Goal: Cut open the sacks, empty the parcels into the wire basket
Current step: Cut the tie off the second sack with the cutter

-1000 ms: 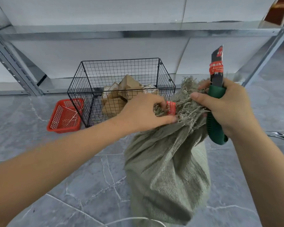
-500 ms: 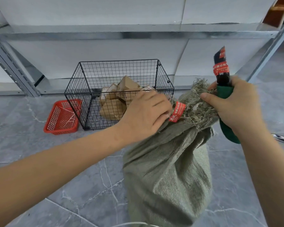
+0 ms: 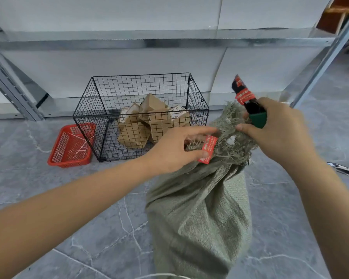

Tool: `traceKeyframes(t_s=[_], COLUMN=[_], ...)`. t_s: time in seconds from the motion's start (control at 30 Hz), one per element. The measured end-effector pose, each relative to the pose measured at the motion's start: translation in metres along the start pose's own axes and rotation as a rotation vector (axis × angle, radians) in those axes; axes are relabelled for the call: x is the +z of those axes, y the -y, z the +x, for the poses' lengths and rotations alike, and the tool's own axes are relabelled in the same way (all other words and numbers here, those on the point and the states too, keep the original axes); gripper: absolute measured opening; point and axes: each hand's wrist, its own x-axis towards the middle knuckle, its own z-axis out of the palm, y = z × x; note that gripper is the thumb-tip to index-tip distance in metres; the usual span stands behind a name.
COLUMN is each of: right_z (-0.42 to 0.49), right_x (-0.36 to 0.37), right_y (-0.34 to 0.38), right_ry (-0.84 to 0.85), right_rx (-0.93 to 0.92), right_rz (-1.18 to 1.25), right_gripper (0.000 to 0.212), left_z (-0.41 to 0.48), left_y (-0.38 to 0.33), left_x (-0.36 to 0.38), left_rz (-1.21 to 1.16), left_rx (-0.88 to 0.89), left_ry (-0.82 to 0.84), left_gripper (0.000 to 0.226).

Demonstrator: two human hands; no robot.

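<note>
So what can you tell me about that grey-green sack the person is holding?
The sack is grey-green coarse woven cloth, standing upright on the grey tiled floor, bulky and creased. Its neck is bunched, its top edge frayed into loose threads with a small hole. A red tag sits at the neck. The left hand pinches the frayed edge by the tag; the right hand, gripping a knife, touches the top from the other side.

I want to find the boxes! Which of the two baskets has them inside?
The tall black wire basket holds the brown parcels. The low red plastic basket beside it has only thin white strands.
</note>
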Motion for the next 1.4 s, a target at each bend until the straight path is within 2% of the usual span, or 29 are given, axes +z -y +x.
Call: traceKeyframes(t_s=[0.1, 0.17, 0.27, 0.33, 0.4, 0.5, 0.87, 1.0, 1.1, 1.4], right_z=[0.000, -0.005, -0.011, -0.010, -0.009, -0.011, -0.017, -0.021, -0.023, -0.019], right_x=[-0.010, -0.021, -0.033, -0.033, -0.031, -0.028, -0.019, -0.031, -0.038, -0.031], right_y=[0.003, 0.010, 0.018, 0.017, 0.014, 0.008, 0.007, 0.004, 0.010, 0.011], right_ry=[-0.025, 0.019, 0.287, 0.441, 0.492, 0.466, 0.301, 0.273, 0.225, 0.289], right_rx=[-0.099, -0.218, -0.365, -0.391, -0.372, -0.367, -0.351, -0.350, -0.345, -0.339], right_rz=[-0.175, -0.164, -0.128, -0.273, -0.440, -0.498, -0.457, -0.482, -0.448, -0.522], right_gripper=[0.034, 0.031, 0.014, 0.014, 0.013, 0.012, 0.015, 0.006, 0.013, 0.015], left_z=[-0.001, 0.000, 0.000, 0.000, 0.000, -0.001, -0.003, -0.004, -0.005, -0.007], left_y=[0.005, 0.007, 0.004, 0.004, 0.003, 0.003, 0.000, 0.000, -0.001, 0.000], left_x=[0.001, 0.002, -0.001, -0.003, -0.006, -0.009, -0.011, -0.014, -0.015, -0.018], left_rz=[-0.066, -0.086, -0.107, -0.106, -0.099, -0.103, -0.044, -0.046, -0.054, -0.111], left_rx=[-0.005, -0.014, 0.005, 0.013, 0.022, 0.021, 0.014, 0.010, 0.022, 0.024], left_ry=[-0.077, -0.087, -0.092, -0.105, -0.123, -0.132, -0.122, -0.139, -0.137, -0.157], left_gripper=[0.052, 0.054, 0.053, 0.052, 0.052, 0.053, 0.058, 0.058, 0.060, 0.057])
